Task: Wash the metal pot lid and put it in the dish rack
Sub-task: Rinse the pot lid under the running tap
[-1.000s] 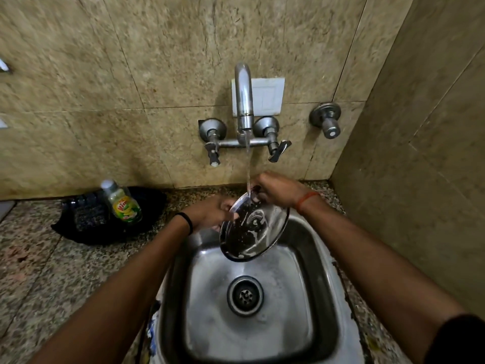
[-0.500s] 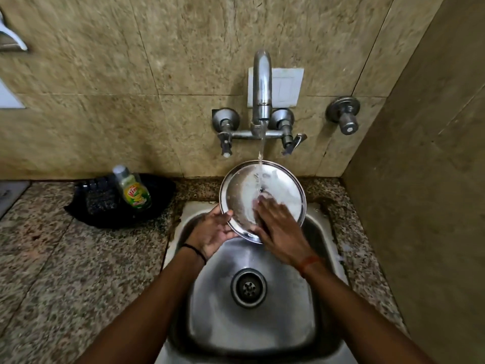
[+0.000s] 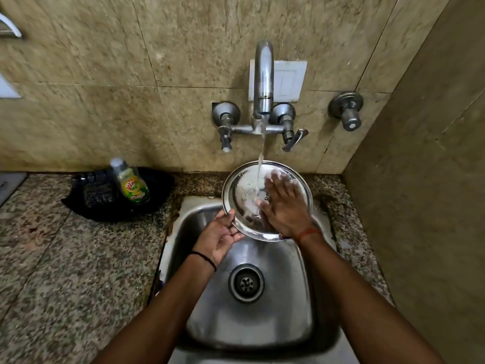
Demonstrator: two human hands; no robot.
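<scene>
The round metal pot lid (image 3: pixel 242 189) is held over the back of the steel sink (image 3: pixel 296 306), tilted with its soapy inner face toward me. Water from the tap (image 3: pixel 263 82) runs onto it. My left hand (image 3: pixel 219 236) grips the lid's lower left rim, thumb on the edge. My right hand (image 3: pixel 284 206) lies flat on the lid's face, fingers straight and spread over its right half. No dish rack is in view.
A green dish-soap bottle (image 3: pixel 131 183) stands on a black tray (image 3: pixel 86 203) on the granite counter (image 3: pixel 65 271) left of the sink. A tiled side wall (image 3: pixel 420 193) closes off the right. The sink drain (image 3: pixel 246 283) lies below the hands.
The lid turned from edge-on and dark to facing me under the stream. My right hand moved from the lid's top rim onto its face and has slid up toward the right.
</scene>
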